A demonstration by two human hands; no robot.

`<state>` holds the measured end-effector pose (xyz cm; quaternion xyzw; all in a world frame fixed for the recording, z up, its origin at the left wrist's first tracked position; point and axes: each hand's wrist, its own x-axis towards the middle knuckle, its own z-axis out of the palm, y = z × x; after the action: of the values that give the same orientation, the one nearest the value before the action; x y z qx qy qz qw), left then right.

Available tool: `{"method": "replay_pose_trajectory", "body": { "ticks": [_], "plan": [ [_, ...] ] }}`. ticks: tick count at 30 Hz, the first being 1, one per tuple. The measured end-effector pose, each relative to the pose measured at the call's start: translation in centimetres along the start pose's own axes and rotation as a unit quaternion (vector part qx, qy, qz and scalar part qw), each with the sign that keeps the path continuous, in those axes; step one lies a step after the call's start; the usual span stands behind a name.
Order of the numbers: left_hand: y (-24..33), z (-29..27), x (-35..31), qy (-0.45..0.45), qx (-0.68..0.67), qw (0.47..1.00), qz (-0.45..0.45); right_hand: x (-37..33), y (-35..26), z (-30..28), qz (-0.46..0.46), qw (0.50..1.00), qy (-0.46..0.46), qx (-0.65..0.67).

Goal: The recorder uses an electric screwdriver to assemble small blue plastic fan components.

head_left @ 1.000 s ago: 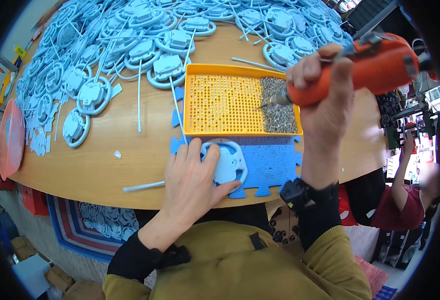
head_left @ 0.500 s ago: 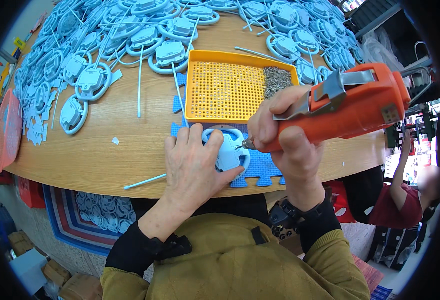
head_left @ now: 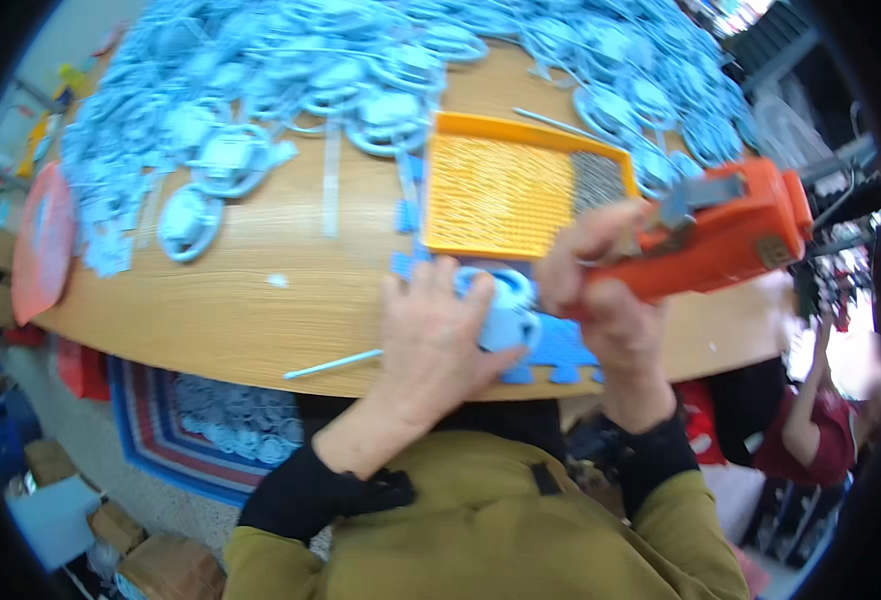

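My left hand (head_left: 430, 325) presses on a light-blue plastic toy steering wheel (head_left: 510, 318), its fingers over the left side and the thumb along the near edge. The wheel lies on a blue foam mat (head_left: 563, 345) near the table's front edge. A thin light-blue rod (head_left: 332, 364) sticks out to the left from beside this hand. My right hand (head_left: 610, 290) is wrapped round an orange electric screwdriver (head_left: 705, 235), just right of the wheel. Motion blur and the fingers hide the bit, so I cannot tell whether it touches the wheel.
Just beyond the mat stands a yellow perforated tray (head_left: 500, 243) with small metal screws (head_left: 597, 180) at its right end. Blue wheels (head_left: 230, 160) lie heaped across the far table. A pink basket (head_left: 42, 245) is at left. Another person (head_left: 815, 430) is at the far right.
The whole view has shifted, so the table's things sit farther right, and it is blurred now. The screwdriver bit, seen at the wheel before, no longer shows. Both hands keep their holds.
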<state>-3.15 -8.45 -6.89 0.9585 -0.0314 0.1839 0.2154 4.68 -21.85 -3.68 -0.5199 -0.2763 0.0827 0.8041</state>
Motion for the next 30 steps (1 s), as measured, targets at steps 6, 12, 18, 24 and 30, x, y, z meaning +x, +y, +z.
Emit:
{"method": "replay_pose_trajectory", "body": {
  "ticks": [6, 12, 18, 24, 30],
  "plan": [
    [-4.7, -9.8, -7.0, -0.171, 0.008, 0.983, -0.064, 1.7, -2.4, -1.8, -0.038, 0.995, -0.071, 0.052],
    [-14.2, -12.3, -4.2, -0.075, 0.158, 0.979, -0.107, 5.7, -0.6, -4.7, -0.104, 0.994, 0.023, -0.024],
    [-24.4, -7.5, 4.3, 0.064, 0.277, 0.957, -0.063, 8.4, 1.5, -7.6, -0.142, 0.985, 0.075, -0.06],
    [-19.8, -7.9, 5.1, -0.023, 0.192, 0.976, -0.099, 9.0, 2.3, -9.4, -0.13, 0.988, 0.08, -0.027],
    [-8.2, -8.1, 0.9, -0.061, 0.16, 0.984, -0.045, 9.3, 2.9, -9.2, -0.112, 0.99, 0.077, -0.025]
  ]
}}
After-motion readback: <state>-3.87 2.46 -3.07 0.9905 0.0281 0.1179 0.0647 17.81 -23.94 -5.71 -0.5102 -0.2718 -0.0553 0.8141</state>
